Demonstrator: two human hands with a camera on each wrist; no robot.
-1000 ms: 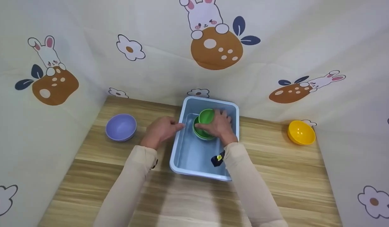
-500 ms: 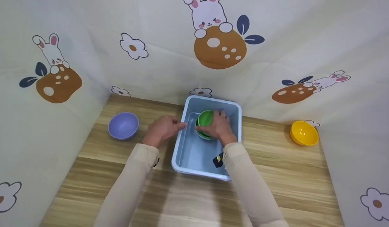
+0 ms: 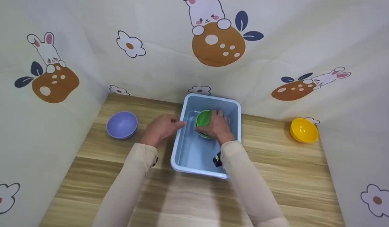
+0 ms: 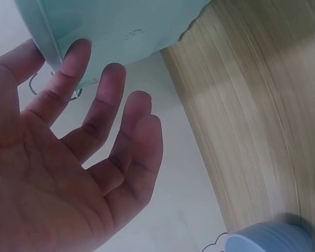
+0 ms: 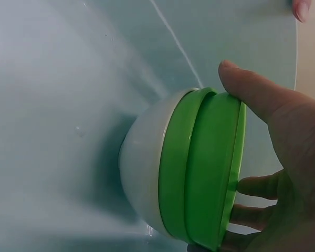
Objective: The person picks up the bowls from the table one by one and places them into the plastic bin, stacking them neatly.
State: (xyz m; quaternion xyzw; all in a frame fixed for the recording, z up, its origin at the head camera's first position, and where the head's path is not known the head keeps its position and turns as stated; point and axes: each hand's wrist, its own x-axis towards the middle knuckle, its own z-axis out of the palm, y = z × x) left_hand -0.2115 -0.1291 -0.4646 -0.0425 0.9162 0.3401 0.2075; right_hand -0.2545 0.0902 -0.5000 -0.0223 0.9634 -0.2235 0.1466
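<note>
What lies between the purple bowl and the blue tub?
In the head view, only the left hand lies between the purple bowl and the blue tub, touching its rim.

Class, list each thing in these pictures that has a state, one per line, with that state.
Green bowl: tilted inside the tub, gripped.
Blue tub: upright, on the table.
Purple bowl: upright, untouched.
Yellow bowl: tilted, untouched.
Right hand: grips the green bowl.
Left hand: fingers straight, touching the tub's rim.
</note>
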